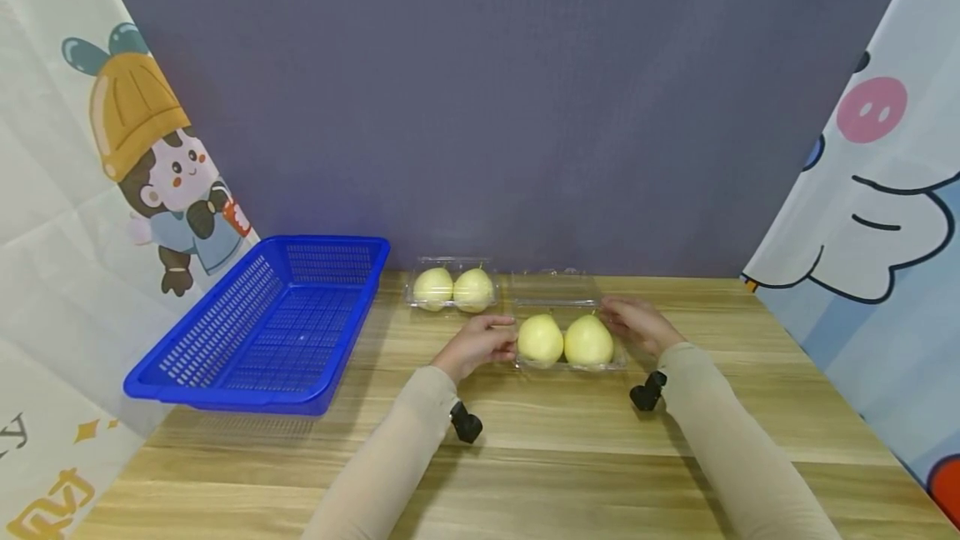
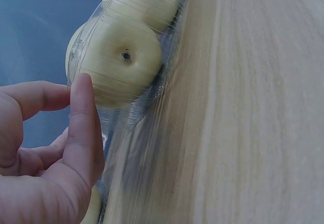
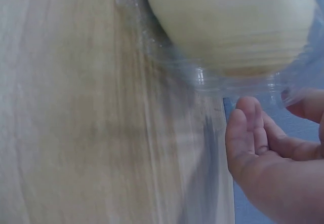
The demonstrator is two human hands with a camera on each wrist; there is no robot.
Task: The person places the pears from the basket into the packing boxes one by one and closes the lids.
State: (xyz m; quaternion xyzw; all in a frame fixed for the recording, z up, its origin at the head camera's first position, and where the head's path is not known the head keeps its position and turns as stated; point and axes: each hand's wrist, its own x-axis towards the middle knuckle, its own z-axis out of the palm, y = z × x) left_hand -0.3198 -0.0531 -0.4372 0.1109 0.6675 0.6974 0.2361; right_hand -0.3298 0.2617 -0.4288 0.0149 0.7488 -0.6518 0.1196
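A clear plastic clamshell box [image 1: 570, 367] holds two pale yellow pears [image 1: 540, 340], side by side, with its lid [image 1: 555, 288] tipped back behind them. My left hand [image 1: 483, 346] pinches the box's left edge between thumb and finger; the left wrist view shows the fingertips [image 2: 82, 84] at the rim beside a pear [image 2: 114, 62]. At the opposite end, my right hand [image 1: 637, 323] grips the right edge, its thumb [image 3: 304, 105] on the plastic and the other fingers curled under it.
Behind and left stands a second clear box [image 1: 412, 294] with two pears [image 1: 473, 290]. A blue slotted plastic basket [image 1: 337, 382] sits on the left of the wooden table [image 1: 540, 473]. A grey panel [image 1: 480, 107] rises along the back edge.
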